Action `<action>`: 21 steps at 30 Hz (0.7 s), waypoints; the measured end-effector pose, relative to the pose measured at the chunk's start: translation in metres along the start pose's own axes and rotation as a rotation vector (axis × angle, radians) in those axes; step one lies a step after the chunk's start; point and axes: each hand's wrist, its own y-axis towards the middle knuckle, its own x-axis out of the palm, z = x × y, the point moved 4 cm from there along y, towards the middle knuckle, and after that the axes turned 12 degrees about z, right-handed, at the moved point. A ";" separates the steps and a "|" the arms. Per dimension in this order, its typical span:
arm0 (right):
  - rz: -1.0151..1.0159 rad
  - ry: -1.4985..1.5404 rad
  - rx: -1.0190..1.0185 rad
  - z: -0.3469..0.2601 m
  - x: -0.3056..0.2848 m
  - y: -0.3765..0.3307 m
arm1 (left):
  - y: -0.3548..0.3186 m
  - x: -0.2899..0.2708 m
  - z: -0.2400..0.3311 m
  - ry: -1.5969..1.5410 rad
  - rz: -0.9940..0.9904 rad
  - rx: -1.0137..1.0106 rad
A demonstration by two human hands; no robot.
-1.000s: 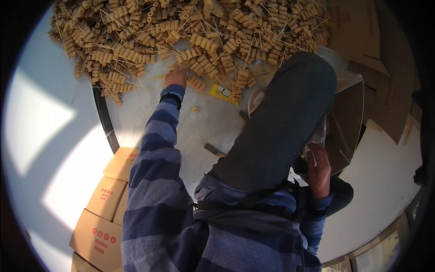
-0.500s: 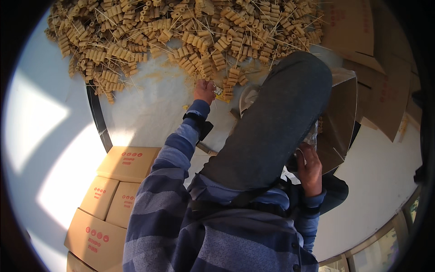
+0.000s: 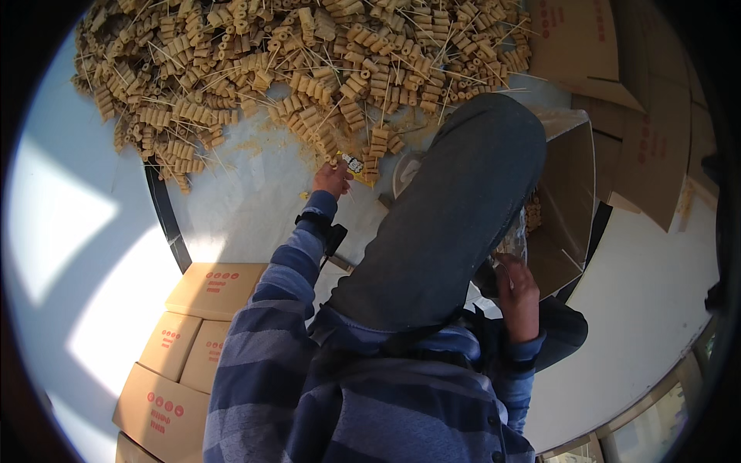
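Note:
My left hand point(image 3: 332, 180) is at the near edge of a heap of tan tube-shaped rolls on thin sticks point(image 3: 309, 85). Its fingers are bent closed against the end of one skewer of rolls point(image 3: 325, 144); what they grip is too small to make out. Just right of them, a yellow printed packet point(image 3: 354, 164) lies partly under other skewers. Beside my raised knee, my right hand point(image 3: 519, 292) has its fingers curled at the clear plastic bag point(image 3: 519, 238) in the open cardboard box point(image 3: 567, 208). Its fingertips are partly hidden, and more rolls show inside the box.
My bent leg point(image 3: 455, 224) stands between my two hands, with a shoe point(image 3: 405, 171) beyond it. Closed printed cartons point(image 3: 166, 401) are stacked at the lower left. More cardboard point(image 3: 648, 147) leans at the far right. A dark strip point(image 3: 166, 212) crosses the pale floor at left.
My left hand has come slightly nearer and to the left in the picture, and more of the yellow packet shows. My right hand stays by the bag. The whole view has shifted a little.

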 end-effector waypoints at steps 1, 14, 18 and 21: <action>0.007 -0.001 -0.008 0.001 -0.001 0.002 | -0.010 -0.007 0.005 -0.001 -0.004 0.051; 0.021 0.043 0.027 0.011 -0.004 0.004 | 0.021 0.092 0.183 1.215 -0.293 1.236; 0.008 0.023 0.055 0.012 -0.002 -0.002 | 0.033 0.100 0.182 1.406 -0.282 1.153; -0.016 0.015 0.065 0.014 -0.002 -0.005 | 0.026 0.074 0.180 1.203 -0.157 1.212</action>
